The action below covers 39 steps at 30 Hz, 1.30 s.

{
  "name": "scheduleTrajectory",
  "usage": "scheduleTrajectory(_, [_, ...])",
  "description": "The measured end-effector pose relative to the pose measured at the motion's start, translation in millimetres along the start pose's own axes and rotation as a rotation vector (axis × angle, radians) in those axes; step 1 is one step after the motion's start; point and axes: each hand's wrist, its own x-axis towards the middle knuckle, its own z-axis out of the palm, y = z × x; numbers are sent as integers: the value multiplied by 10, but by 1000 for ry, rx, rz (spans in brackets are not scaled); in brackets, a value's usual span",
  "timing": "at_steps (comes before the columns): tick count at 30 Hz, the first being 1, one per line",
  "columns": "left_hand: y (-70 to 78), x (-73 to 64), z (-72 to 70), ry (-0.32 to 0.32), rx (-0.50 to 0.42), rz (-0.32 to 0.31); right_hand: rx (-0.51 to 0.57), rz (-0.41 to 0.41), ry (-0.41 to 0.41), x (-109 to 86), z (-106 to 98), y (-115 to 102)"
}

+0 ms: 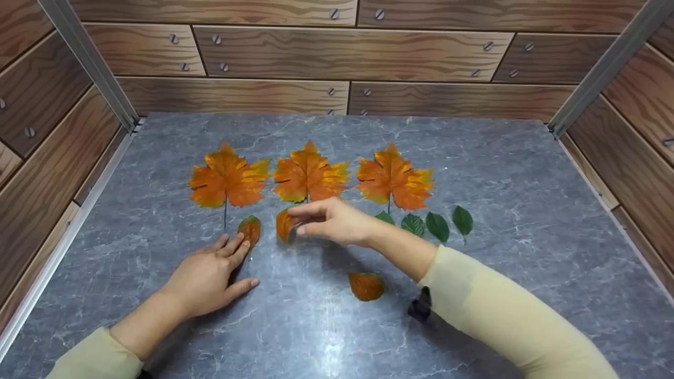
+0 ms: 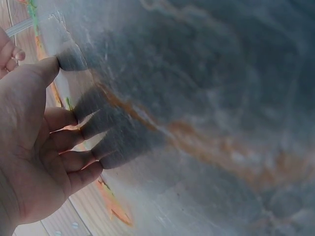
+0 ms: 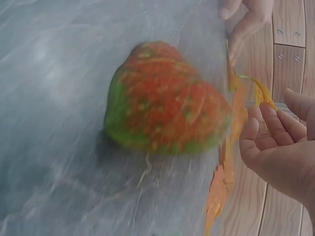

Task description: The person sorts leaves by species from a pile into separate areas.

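My left hand point(image 1: 208, 279) lies on the tabletop with its fingers spread, the fingertips touching a small orange-brown leaf point(image 1: 250, 229). In the left wrist view, the palm and extended fingers of that hand point(image 2: 39, 142) show. To its right, my right hand point(image 1: 337, 221) pinches another small orange leaf point(image 1: 284, 225), blurred along one edge. The right wrist view shows this hand point(image 3: 280, 137) with the yellow-orange leaf point(image 3: 263, 91) at its fingertips. A third small orange leaf point(image 1: 367, 286), edged green, rests below the right forearm; it appears large in the right wrist view.
Three orange maple leaves stand in a row behind the hands: left point(image 1: 227, 178), middle point(image 1: 309, 173) and right point(image 1: 394, 179). Several green leaves point(image 1: 437, 227) lie right of the right hand, one partly covered. Wood-patterned walls point(image 1: 353, 52) enclose the grey marbled table point(image 1: 526, 263).
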Motion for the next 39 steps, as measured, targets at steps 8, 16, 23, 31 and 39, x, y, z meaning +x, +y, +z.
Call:
scheduleTrajectory(8, [0,-17,-10,7,2,2,39,24,-42,163,97,-26])
scheduleTrajectory(16, [0,-33,-4,36,15,17,36,54,-61,241,158,-16])
scheduleTrajectory(23, [-8,-30,5,44,19,19,29,58,-75,274,191,-28])
scheduleTrajectory(31, [-4,-25,16,48,21,23,18,56,-74,285,195,1])
scheduleTrajectory(39, [2,-16,12,47,27,27,16,61,-72,208,134,15])
